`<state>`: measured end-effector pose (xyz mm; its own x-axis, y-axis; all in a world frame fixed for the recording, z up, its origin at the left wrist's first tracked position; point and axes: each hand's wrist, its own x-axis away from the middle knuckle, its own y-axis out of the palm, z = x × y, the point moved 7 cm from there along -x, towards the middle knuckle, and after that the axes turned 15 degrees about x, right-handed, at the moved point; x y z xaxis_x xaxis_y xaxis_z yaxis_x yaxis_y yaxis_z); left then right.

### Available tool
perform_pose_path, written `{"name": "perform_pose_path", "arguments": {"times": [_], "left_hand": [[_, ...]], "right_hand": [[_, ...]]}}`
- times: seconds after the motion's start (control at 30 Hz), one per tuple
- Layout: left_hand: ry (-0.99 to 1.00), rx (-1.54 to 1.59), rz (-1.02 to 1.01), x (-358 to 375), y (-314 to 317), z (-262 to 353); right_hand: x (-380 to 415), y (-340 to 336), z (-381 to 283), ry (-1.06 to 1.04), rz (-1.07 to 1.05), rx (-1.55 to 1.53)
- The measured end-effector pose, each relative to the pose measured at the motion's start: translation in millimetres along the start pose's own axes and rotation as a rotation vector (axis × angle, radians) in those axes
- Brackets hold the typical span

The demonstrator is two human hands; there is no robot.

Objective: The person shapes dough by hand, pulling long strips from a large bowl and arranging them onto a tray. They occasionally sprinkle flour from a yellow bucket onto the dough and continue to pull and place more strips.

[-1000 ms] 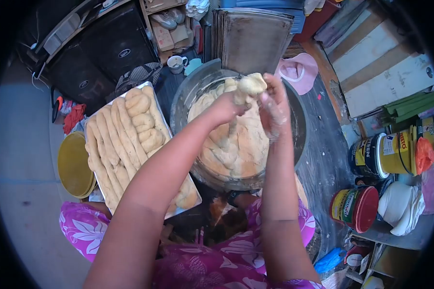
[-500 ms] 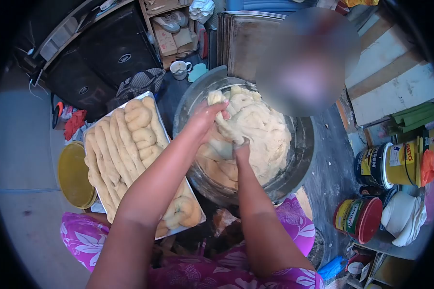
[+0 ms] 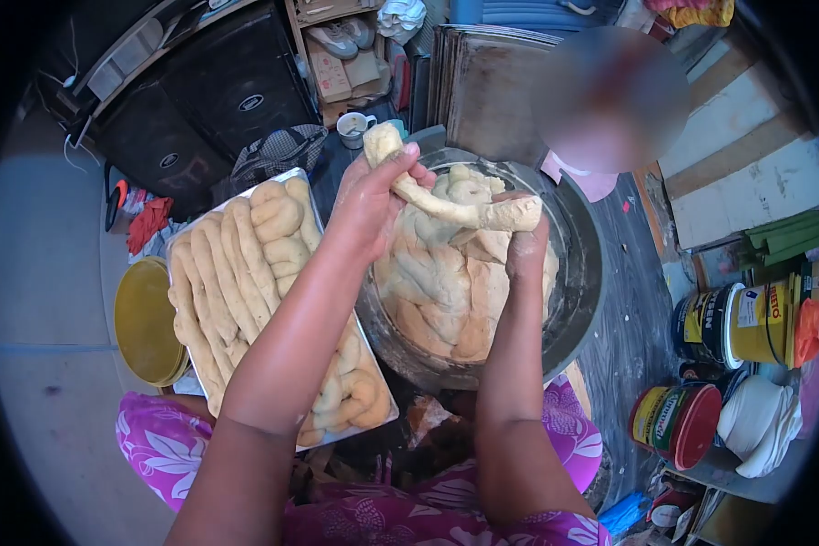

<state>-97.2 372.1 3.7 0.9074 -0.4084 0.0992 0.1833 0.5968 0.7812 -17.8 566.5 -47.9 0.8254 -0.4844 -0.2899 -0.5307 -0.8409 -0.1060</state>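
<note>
A strip of pale dough [image 3: 446, 211] is stretched above the basin between my two hands. My left hand [image 3: 370, 202] is closed around its left end, and a thick stub of it sticks up past the thumb. At the other end my right hand [image 3: 525, 247] grips the dough, with the fingers partly hidden behind it. Below is a wide grey basin [image 3: 584, 305] holding a large mass of dough [image 3: 428, 291]. To the left, a metal tray [image 3: 389, 411] carries several long dough ropes [image 3: 232, 273] and twisted dough pieces [image 3: 359, 400].
A yellow bucket [image 3: 141, 318] stands left of the tray. A white mug [image 3: 353, 130] is behind the basin. On the right are paint buckets [image 3: 705, 318] and a red-lidded tub [image 3: 696, 423]. Baking sheets [image 3: 496, 96] lean at the back, near a person whose face is blurred.
Both hands have risen out of the basin, pulling the dough into a longer strip. My right hand has moved up and right, and the camera view has shifted slightly.
</note>
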Motion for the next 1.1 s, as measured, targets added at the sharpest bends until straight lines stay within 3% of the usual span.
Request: {"name": "perform_pose_path", "arguments": {"times": [0.2,0.27,0.33,0.4,0.43,0.47,0.5,0.53,0.6,0.67,0.73,0.77,0.83,0.87,0.93,1.0,1.1], "left_hand": [[-0.124,-0.052,-0.114,14,3,-24],[-0.154,-0.108,-0.368,30,30,-37],[-0.251,-0.13,-0.454,39,39,-58],[-0.173,-0.444,-0.509,40,34,-82],[-0.147,-0.548,-0.528,40,34,-90],[-0.266,-0.488,-0.377,36,26,-99],[-0.382,-0.429,-0.225,34,17,-109],[-0.39,-0.43,-0.231,36,15,-114],[-0.335,-0.142,0.03,36,-17,-115],[-0.332,-0.273,-0.033,33,-50,-122],[-0.322,-0.41,-0.095,36,-51,-123],[-0.305,-0.374,-0.023,38,-47,-116],[-0.288,-0.344,0.056,44,-37,-98],[-0.289,-0.329,0.102,45,-35,-85],[-0.295,-0.314,0.14,50,-42,-69],[-0.246,-0.156,0.195,52,-56,-51],[-0.227,-0.028,0.238,62,-61,-44]], "right_hand": [[5,-16,-65,-0.043,-0.015,-0.21],[10,-21,-79,-0.035,-0.002,-0.309],[18,-17,-104,0.024,-0.1,-0.363],[20,-7,-104,-0.033,-0.208,-0.159],[20,-3,-116,-0.193,-0.291,-0.003],[22,1,-125,-0.35,-0.368,0.157],[20,5,-92,-0.157,-0.504,0.034],[15,-3,-69,-0.153,-0.495,0.036],[18,-12,14,0.285,-0.681,0.047],[34,-18,135,0.243,-0.796,0.548],[83,-11,204,0.388,-0.804,0.985],[99,-8,235,0.304,-0.63,1.06],[106,-5,236,0.224,-0.458,1.118],[103,-12,215,0.353,-0.417,1.123],[91,-30,207,0.448,-0.328,0.947],[59,-61,201,0.463,-0.231,0.579],[25,-91,134,0.617,-0.011,0.147]]}}
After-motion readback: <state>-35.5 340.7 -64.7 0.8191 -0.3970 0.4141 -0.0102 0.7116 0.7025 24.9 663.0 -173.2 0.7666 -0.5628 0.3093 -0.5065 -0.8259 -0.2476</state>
